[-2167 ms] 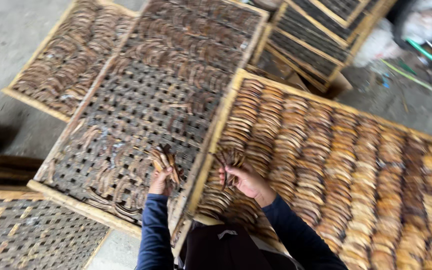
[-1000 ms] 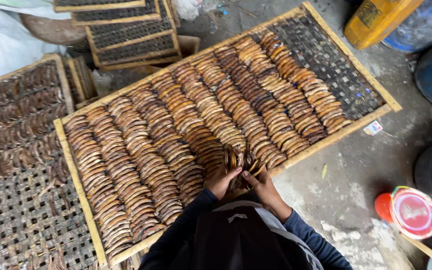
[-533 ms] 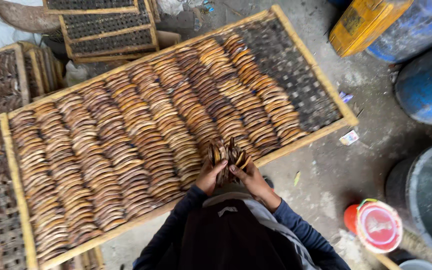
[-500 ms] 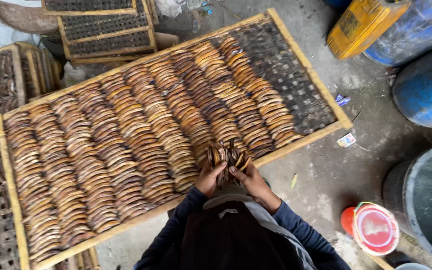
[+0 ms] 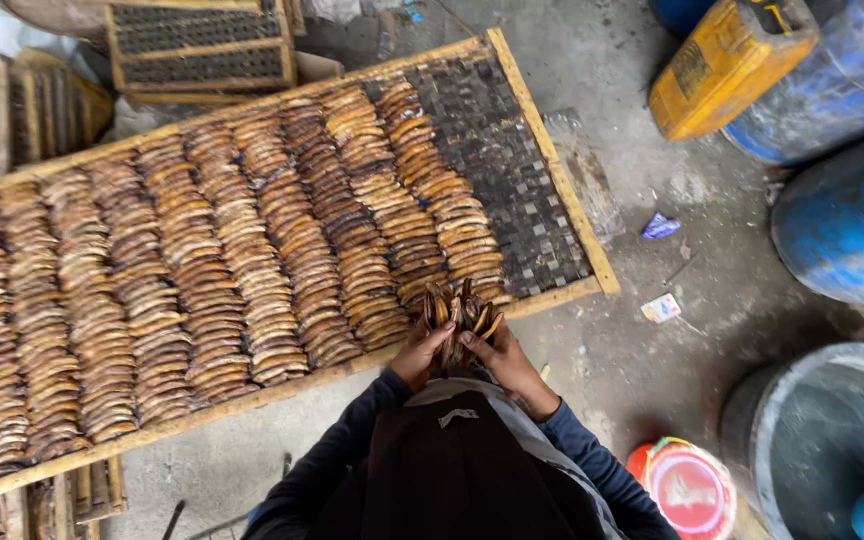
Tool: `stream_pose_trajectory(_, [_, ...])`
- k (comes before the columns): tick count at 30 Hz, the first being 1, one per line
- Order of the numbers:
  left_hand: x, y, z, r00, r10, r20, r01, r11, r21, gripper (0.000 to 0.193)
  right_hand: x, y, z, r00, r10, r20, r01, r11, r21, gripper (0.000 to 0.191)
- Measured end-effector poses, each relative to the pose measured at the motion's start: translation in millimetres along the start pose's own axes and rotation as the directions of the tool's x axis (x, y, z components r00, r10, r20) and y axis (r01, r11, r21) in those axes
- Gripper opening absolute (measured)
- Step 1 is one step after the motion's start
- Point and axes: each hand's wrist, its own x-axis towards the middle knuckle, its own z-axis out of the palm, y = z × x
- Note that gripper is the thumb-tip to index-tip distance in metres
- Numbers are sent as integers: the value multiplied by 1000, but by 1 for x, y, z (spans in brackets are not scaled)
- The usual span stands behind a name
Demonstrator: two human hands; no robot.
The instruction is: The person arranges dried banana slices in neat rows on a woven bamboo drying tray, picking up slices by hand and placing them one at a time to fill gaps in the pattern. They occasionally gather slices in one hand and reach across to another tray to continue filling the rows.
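Down at the near edge of the big wooden drying tray (image 5: 557, 215), seen from the head camera, both hands meet around one bunch of brown dried strips (image 5: 460, 315). The left hand (image 5: 422, 352) is curled against the left side of the bunch, its fingers pressed together on the strips. The right hand (image 5: 507, 362) wraps the right side, fingers closed on the same bunch. The strips stand roughly upright and fan out above the hands, their tips over the tray's near wooden rail, just beside the last filled row. Dark blue sleeves (image 5: 577, 455) run back from the hands toward the camera, over a dark garment with a grey collar.

Across the tray lie many rows of the same brown strips (image 5: 252, 240), overlapped like shingles and running from the far rail to the near one. The right end of the tray is bare dark woven mesh (image 5: 497, 150). Beyond the far rail stands a pile of smaller mesh-bottomed trays (image 5: 202, 45); more trays show at the left edge, partly cut off.

Right of the tray, on the grey concrete floor (image 5: 642, 330), stand a yellow jerrycan (image 5: 722, 65) touching a blue drum (image 5: 847, 215), a grey round tub (image 5: 822, 430) and a red bucket with a pale lid (image 5: 687, 490). Two small scraps of wrapper (image 5: 660, 307) lie on the floor between tray and drum.
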Motion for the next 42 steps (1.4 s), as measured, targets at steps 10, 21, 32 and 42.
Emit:
stream_pose_trajectory(10, [62, 30, 1, 998, 45, -41, -51, 982, -180, 35, 73, -38, -14, 996, -76, 43, 79, 995, -58, 48])
stream_pose_trajectory(21, [70, 43, -9, 937, 157, -314, -230, 950, -211, 60, 125, -63, 2, 963, 108, 246, -90, 993, -81, 72])
stream_pose_trajectory(32, [91, 19, 59, 827, 347, -442, -518, 777, -357, 71, 173, -90, -62, 793, 83, 604, -92, 996, -16, 46])
stream_pose_trajectory(42, [114, -60, 54, 810, 413, -417, -587, 548, -596, 63, 210, -100, -126, 745, -143, 652, 193, 981, -4, 26])
